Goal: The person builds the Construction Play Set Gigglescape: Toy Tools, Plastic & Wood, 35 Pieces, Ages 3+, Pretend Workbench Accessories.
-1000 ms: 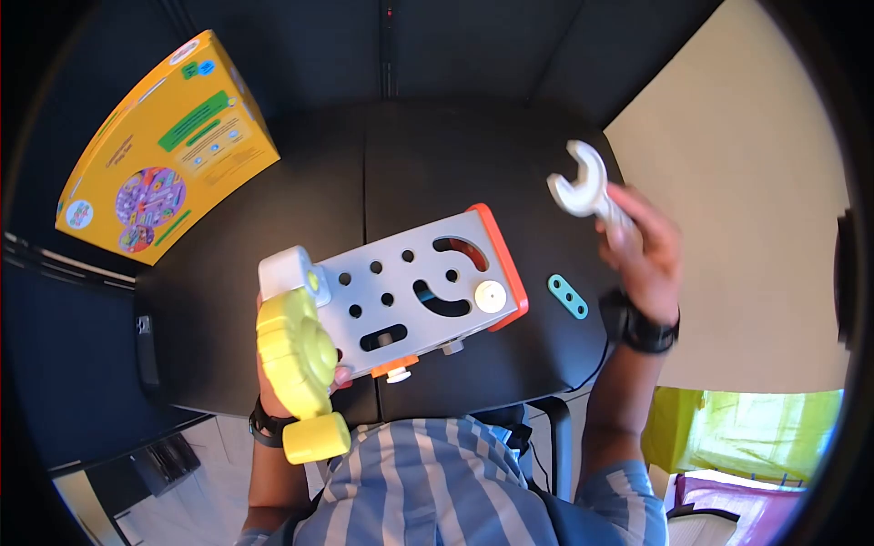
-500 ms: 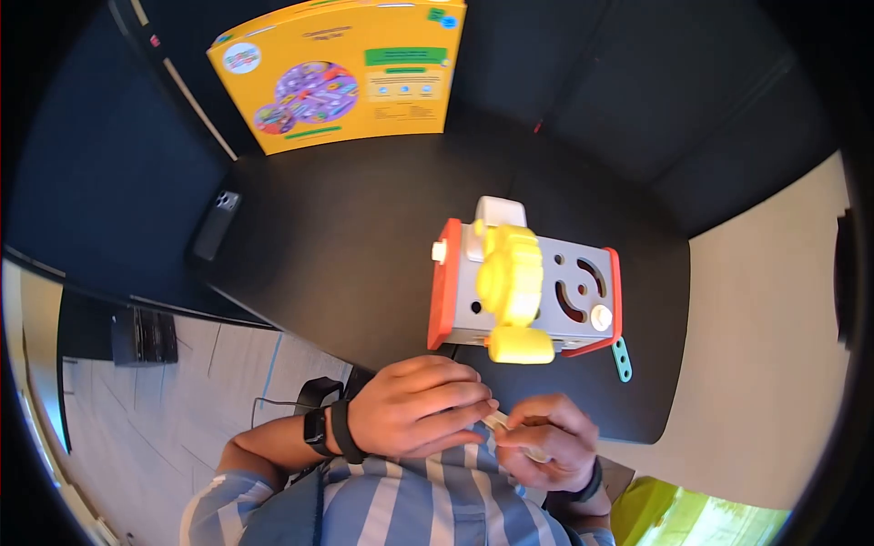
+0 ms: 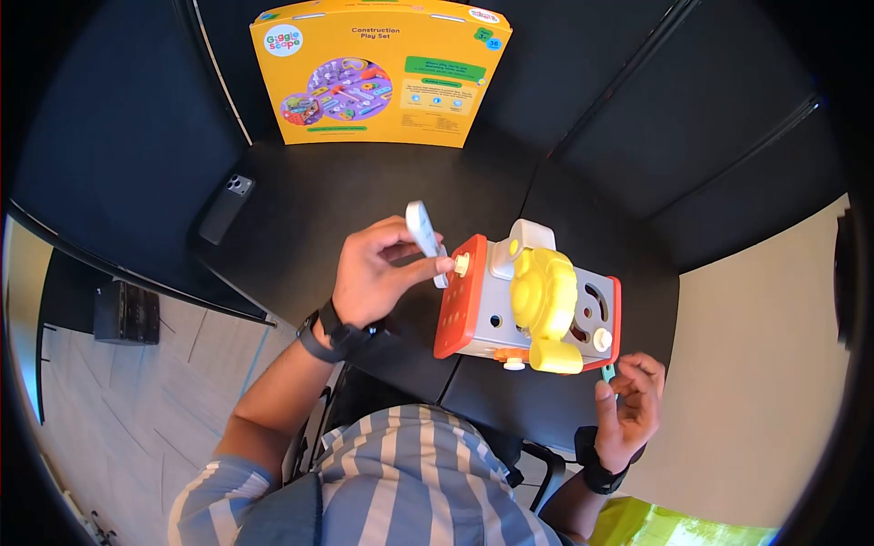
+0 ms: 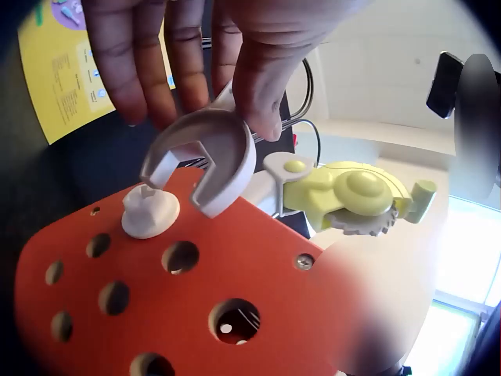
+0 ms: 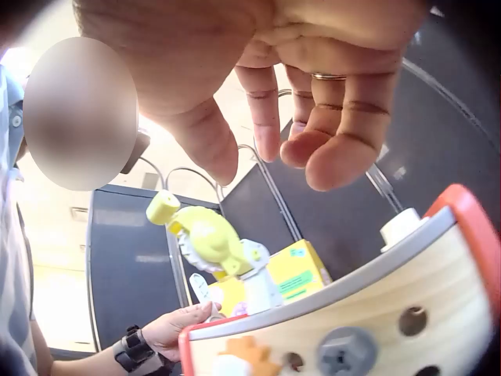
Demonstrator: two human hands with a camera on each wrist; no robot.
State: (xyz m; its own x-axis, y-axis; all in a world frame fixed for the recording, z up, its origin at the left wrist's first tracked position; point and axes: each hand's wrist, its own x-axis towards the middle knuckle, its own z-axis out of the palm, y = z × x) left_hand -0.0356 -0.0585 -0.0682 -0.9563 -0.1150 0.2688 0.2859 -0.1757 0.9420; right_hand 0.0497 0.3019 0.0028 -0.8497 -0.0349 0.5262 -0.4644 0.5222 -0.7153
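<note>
My left hand [image 3: 371, 273] pinches a white toy wrench [image 3: 421, 229] between thumb and fingers at the red end panel [image 3: 462, 305] of a toy workbench. In the left wrist view, the wrench's open-ended head [image 4: 239, 160] is right by a white bolt [image 4: 149, 213] that sticks out of the panel. A yellow toy circular saw [image 3: 544, 293] with a white bracket sits on the workbench's grey top [image 3: 482, 308]. My right hand [image 3: 633, 414] is by the far red end, fingers loosely bent with nothing between them. Near its fingertips a teal perforated strip [image 3: 608, 372] partly shows.
A yellow Construction Play Set box [image 3: 382, 86] stands at the back of the black table [image 3: 319, 191]. A phone [image 3: 228, 209] lies at the left edge. An orange gear [image 5: 254, 356] and a grey bolt [image 5: 347, 351] are on the workbench's wooden side.
The wrench has passed from my right hand to my left, after both hands met near the front edge. My left hand has come to the red end panel. The head view has turned left.
</note>
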